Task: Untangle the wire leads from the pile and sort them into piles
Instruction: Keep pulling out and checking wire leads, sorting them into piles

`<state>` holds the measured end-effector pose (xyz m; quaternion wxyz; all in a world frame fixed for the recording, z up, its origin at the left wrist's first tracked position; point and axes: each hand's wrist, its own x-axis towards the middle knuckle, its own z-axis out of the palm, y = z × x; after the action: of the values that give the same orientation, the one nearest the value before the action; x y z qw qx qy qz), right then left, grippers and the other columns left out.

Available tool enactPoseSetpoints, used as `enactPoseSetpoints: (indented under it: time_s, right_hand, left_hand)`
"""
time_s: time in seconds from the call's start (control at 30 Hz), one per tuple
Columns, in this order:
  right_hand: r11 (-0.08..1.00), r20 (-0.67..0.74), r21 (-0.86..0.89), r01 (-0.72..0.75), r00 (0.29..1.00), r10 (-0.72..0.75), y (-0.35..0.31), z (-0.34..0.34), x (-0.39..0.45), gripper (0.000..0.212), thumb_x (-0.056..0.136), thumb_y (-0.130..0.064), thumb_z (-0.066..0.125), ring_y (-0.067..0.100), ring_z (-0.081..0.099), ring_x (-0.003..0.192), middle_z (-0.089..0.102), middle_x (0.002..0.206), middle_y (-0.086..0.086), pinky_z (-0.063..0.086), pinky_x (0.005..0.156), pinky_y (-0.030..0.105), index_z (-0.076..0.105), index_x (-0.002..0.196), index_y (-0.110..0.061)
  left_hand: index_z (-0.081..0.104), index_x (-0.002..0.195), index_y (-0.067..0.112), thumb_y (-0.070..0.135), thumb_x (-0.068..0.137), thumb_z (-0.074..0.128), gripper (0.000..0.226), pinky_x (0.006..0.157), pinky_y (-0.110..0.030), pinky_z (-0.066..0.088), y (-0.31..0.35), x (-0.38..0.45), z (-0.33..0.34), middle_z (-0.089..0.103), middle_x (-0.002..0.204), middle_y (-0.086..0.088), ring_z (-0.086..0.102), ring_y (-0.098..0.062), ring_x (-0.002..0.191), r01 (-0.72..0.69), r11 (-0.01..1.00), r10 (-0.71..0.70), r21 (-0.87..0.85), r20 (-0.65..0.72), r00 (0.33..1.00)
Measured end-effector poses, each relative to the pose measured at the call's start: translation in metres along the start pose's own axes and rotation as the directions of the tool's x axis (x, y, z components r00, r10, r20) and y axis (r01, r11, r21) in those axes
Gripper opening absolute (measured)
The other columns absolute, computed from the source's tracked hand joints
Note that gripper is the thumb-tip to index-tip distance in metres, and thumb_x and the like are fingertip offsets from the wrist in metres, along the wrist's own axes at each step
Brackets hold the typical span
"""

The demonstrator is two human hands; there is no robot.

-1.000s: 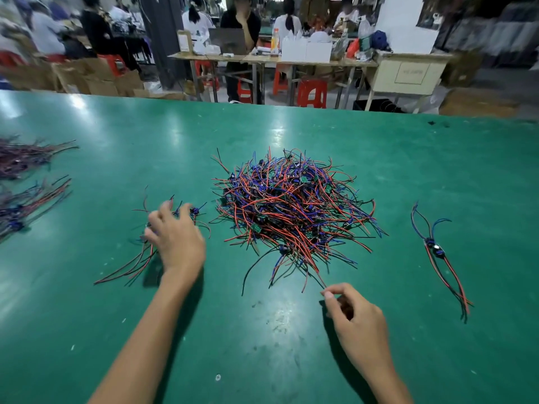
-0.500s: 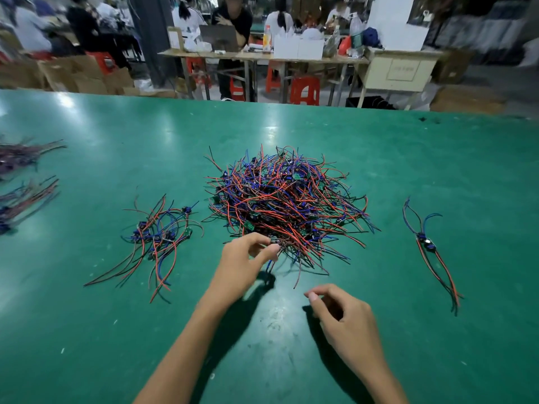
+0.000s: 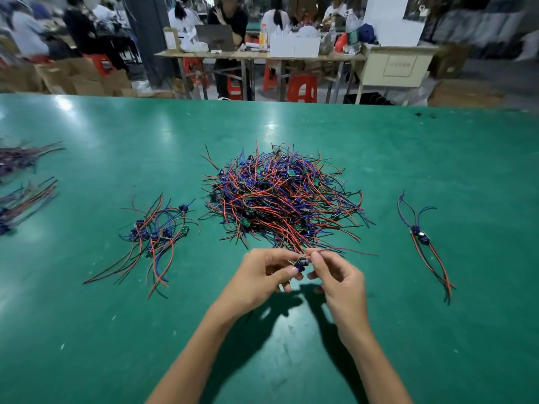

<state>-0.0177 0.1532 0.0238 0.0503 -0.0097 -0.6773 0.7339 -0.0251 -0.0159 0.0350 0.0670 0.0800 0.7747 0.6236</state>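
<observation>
Since 0.5 s ago our right hand (image 3: 335, 282) has risen to meet the left hand (image 3: 259, 279) | both pinch one wire lead (image 3: 301, 262) together at the tangled pile's (image 3: 280, 196) near edge | sorted pile (image 3: 154, 231) left | two leads (image 3: 423, 240) right | green table (image 3: 437, 158).

Glossy green table (image 3: 437, 176) with light glare at 11 o'clock, cluttered wooden workbench (image 3: 262, 55) at 12, red stools (image 3: 302, 87) beneath, cardboard boxes (image 3: 84, 80) at 10, seated people blurred behind
</observation>
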Motion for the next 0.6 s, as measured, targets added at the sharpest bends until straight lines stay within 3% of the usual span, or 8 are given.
enactPoseSetpoints:
  time_s: [0.13,0.23,0.4,0.6]
  right_hand:
    - [1.000,-0.013,0.013,-0.022,1.000,0.022,0.008,-0.018,0.000,0.010,0.095,-0.014,0.068,0.016,0.070,0.072,0.078,0.097,0.004,0.054,0.062,0.021,0.078,0.094,-0.016]
    - [0.999,-0.172,-0.036,-0.004,0.985,-0.002,0.017,-0.020,-0.002,0.006,0.094,-0.021,0.071,0.020,0.069,0.060,0.078,0.085,0.004,0.055,0.057,0.033,0.075,0.090,-0.020]
    - [0.992,-0.272,-0.125,0.018,0.961,-0.052,0.024,-0.021,-0.001,0.011,0.097,-0.030,0.068,0.018,0.066,0.051,0.075,0.076,0.001,0.054,0.048,0.035,0.066,0.086,-0.029]
    - [0.995,-0.281,-0.105,0.001,0.959,-0.031,0.025,-0.024,-0.001,0.015,0.097,-0.029,0.067,0.017,0.061,0.048,0.072,0.071,0.004,0.051,0.048,0.032,0.064,0.083,-0.025]
  left_hand:
    - [0.077,0.101,0.019,0.018,0.096,0.069,0.010,0.056,-0.023,0.051,-0.007,0.000,0.007,0.078,0.081,0.000,0.062,-0.013,0.052,0.056,0.994,-0.057,0.099,0.009,0.998]
    - [0.077,0.093,0.027,0.021,0.097,0.067,0.012,0.052,-0.021,0.050,-0.010,0.000,0.012,0.078,0.079,0.003,0.060,-0.011,0.048,0.069,0.981,-0.078,0.181,0.045,0.996]
    - [0.071,0.109,0.001,0.012,0.102,0.057,0.019,0.049,-0.022,0.050,-0.005,0.002,0.019,0.076,0.085,-0.008,0.062,-0.013,0.049,0.180,0.980,-0.160,-0.082,0.206,0.965]
    - [0.066,0.118,-0.001,0.012,0.105,0.050,0.024,0.052,-0.021,0.052,-0.005,0.001,0.019,0.076,0.095,-0.011,0.066,-0.014,0.054,0.191,0.972,-0.138,-0.138,0.322,0.937]
